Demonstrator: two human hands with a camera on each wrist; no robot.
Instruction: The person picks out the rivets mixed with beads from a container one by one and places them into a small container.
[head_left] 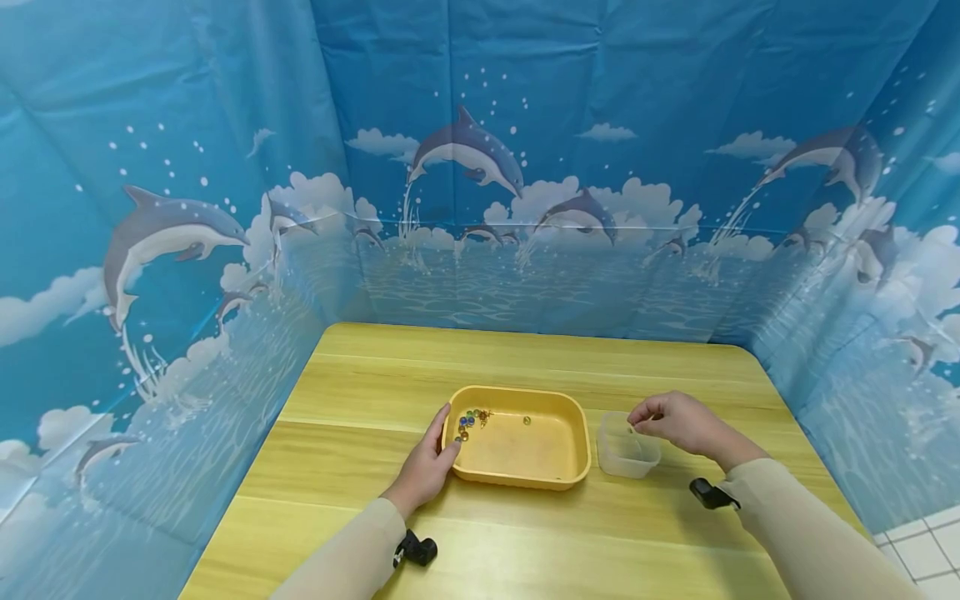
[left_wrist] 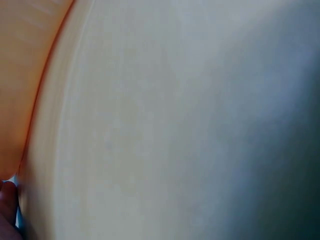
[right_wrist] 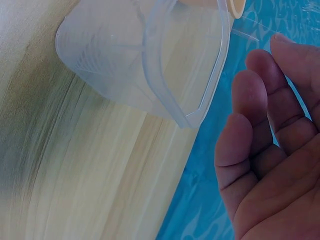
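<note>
Holding the tray [head_left: 521,450] at its left end are left fingers [head_left: 436,430]; right fingers [head_left: 647,407] bend over the tub [head_left: 626,467], any grip unclear.

So from the right wrist view we've got a see-through plastic tub [right_wrist: 107,40] sitting on the wood-grain bench [right_wrist: 100,150], running out of frame up top. We can see right through its wall, and its mouth faces the right hand [right_wrist: 280,175]. That hand's palm is turned our way, fingers bent a bit, near the rim but not touching it. We can't make out the thumb. Just past the tub we get a sliver of a pale orange tray [right_wrist: 239,9], plus some blue patterned sheet [right_wrist: 200,200] beyond the bench edge.
</note>
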